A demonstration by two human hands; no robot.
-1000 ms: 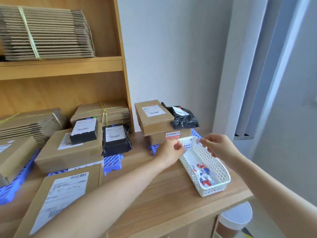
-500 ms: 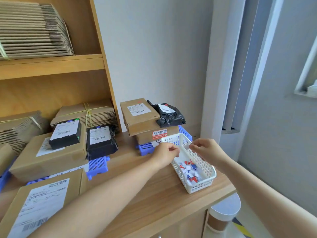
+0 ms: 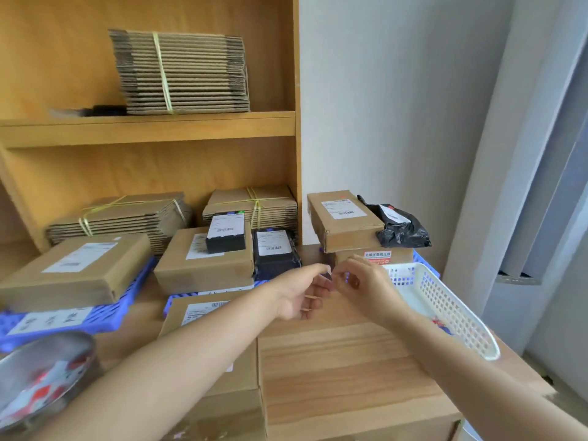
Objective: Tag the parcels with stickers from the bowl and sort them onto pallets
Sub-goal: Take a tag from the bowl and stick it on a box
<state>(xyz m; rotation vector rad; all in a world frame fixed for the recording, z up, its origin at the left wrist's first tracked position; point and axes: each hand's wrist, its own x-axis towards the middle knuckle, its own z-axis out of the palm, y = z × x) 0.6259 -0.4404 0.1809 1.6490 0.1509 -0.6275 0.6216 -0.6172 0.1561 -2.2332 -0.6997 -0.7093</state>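
Observation:
My left hand (image 3: 304,292) and my right hand (image 3: 364,281) meet fingertip to fingertip above the table, just left of the white basket (image 3: 451,313). Together they pinch a small pale sticker (image 3: 331,275), which is blurred. A metal bowl (image 3: 19,370) of red, white and blue stickers sits at the lower left. A cardboard parcel (image 3: 203,310) lies under my left forearm. More parcels rest on blue pallets: a flat box (image 3: 76,268) on the left, a box (image 3: 203,265) with a black box on top in the middle, and a box (image 3: 343,221) beside a black bag (image 3: 402,229) on the right.
The basket holds a few coloured scraps and overhangs the table's right edge. Bundles of flat cartons (image 3: 181,71) fill the wooden shelf behind. Bare tabletop (image 3: 343,370) lies in front of my hands. A wall and a curtain stand to the right.
My hands have left the space above the basket and moved left, fingertips now together. The view has swung left, bringing the metal bowl and the left pallet into sight.

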